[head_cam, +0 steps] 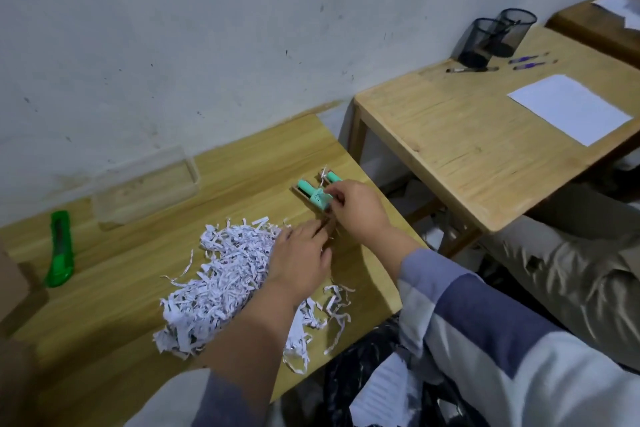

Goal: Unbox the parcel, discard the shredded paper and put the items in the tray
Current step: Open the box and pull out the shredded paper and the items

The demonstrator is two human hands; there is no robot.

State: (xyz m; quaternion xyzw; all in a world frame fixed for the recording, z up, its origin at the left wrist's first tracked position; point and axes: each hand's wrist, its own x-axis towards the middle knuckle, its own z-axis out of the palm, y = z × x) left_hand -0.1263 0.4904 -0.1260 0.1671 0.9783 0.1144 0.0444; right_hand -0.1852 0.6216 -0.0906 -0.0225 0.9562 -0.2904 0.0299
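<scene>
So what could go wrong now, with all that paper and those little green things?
The green items sit close to the table's right edge, so a nudge from the right hand might knock one off. Loose strips of the shredded paper already hang over the near edge and may fall. The clear tray is easy to overlook.

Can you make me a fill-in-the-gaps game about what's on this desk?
1. The pile of white shredded paper lies on the ___ desk.
2. The plastic utility knife left of the pile is ___.
3. The right hand pinches a mint-green ___.
4. The clear plastic tray stands against the ___.

Missing words: wooden; green; tube; wall
</scene>
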